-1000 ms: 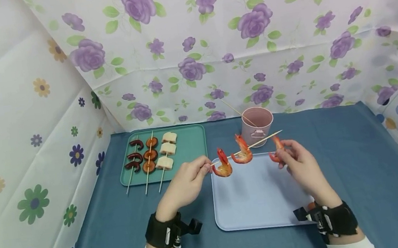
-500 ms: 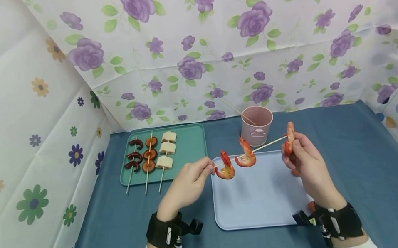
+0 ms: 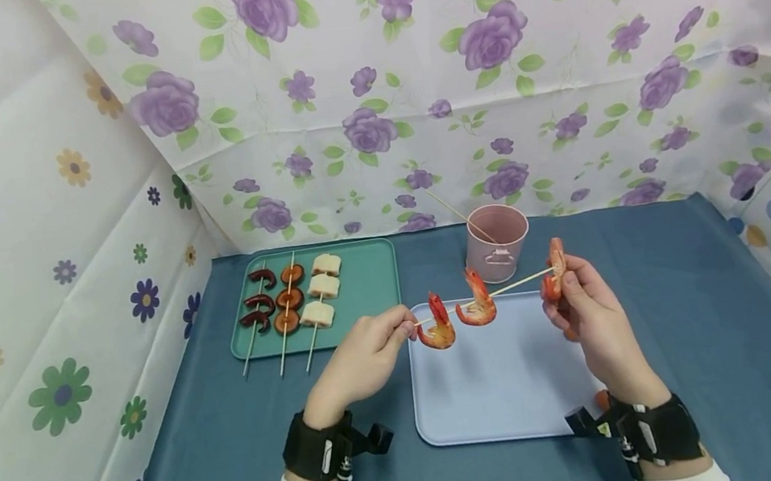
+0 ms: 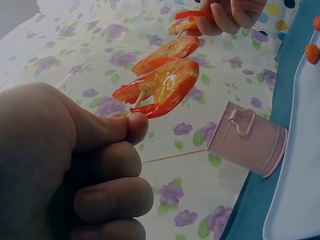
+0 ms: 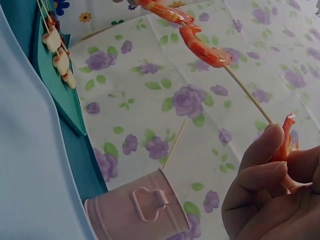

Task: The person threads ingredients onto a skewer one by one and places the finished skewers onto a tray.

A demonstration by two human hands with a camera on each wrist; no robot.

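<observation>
Left hand [image 3: 364, 357] pinching skewer [image 3: 508, 286], right hand [image 3: 589, 319] gripping shrimp [image 3: 556, 268], seemingly at its tip; pink cup [image 3: 498, 242] behind.

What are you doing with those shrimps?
A person is holding a thin wooden skewer over a light blue tray. The left hand pinches one end of the stick, and two shrimps are already threaded on it. The right hand holds a third shrimp at the stick's other end. Behind stands a pink cup, and a green tray holds three finished skewers.
</observation>
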